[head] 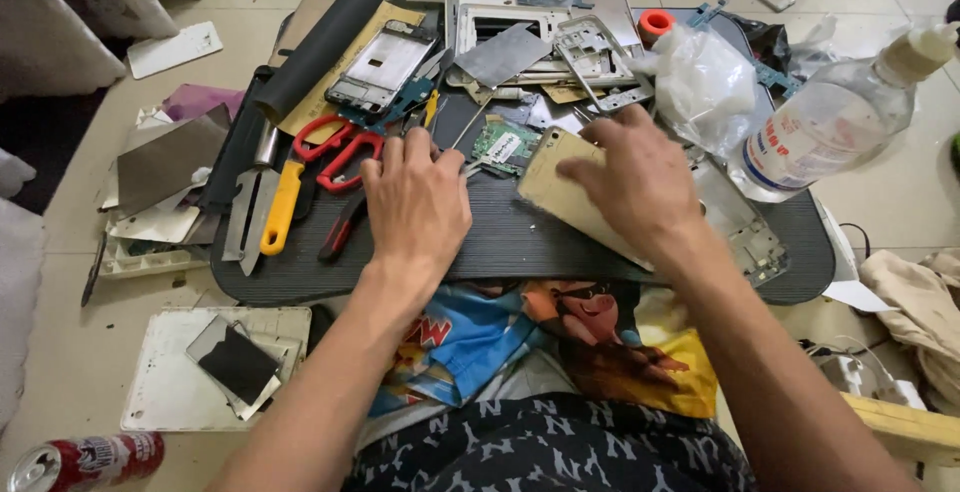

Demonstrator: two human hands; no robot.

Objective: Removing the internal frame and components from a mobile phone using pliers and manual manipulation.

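Right hand (pixel 635 180) presses flat on a gold phone back cover (pixel 565 192) at the dark desk's (pixel 500 242) centre; left hand (pixel 415 197), empty, rests at nine o'clock. Stripped phone frames (pixel 385 67) lie at twelve, dismantling seemingly well along.

Bright, even daylight, soft shadows, slight motion blur, and wide-angle stretching at the edges.

Counted: two hands (pixel 415 197), one pair of red scissors (pixel 335 152), one clear bottle (pixel 835 117), one drink can (pixel 85 460), one green circuit board (pixel 505 145).
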